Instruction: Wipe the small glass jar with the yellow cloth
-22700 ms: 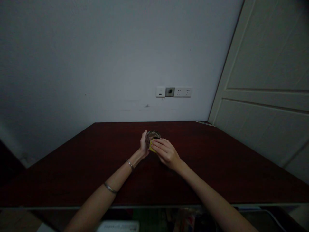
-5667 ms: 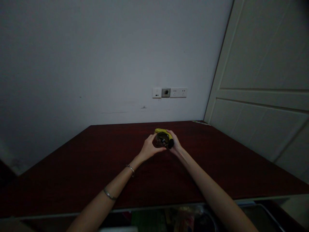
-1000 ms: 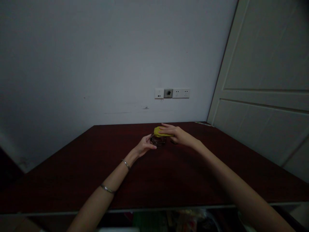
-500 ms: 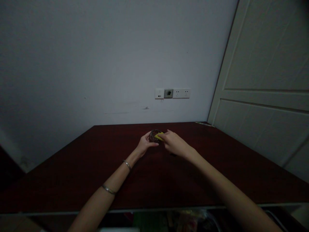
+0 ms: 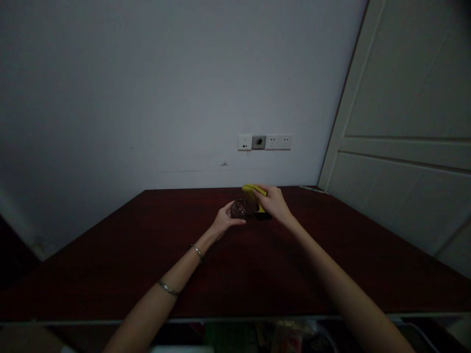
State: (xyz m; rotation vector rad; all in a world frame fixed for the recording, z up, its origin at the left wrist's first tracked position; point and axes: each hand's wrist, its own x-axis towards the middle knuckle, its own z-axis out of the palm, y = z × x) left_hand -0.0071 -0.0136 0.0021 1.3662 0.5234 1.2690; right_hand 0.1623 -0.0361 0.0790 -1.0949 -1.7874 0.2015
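A small clear glass [image 5: 242, 208] is held over the dark red table [image 5: 147, 255], tipped so that its mouth faces me. My left hand [image 5: 225, 221] is closed around its left side. My right hand [image 5: 274, 202] grips a yellow sponge [image 5: 252, 192] with a dark underside, pressed against the glass's right rim. Both wrists reach out to the table's far middle. Two thin bracelets sit on my left forearm.
A white wall stands behind the table with a strip of sockets [image 5: 264, 142]. A pale panelled door [image 5: 405, 147] closes off the right side. Below the table's near edge [image 5: 235, 318] dim clutter shows, too dark to make out.
My right hand has pulled the sponge from inside the glass's mouth up and to the right, onto its outer rim. The glass has tipped a little towards me.
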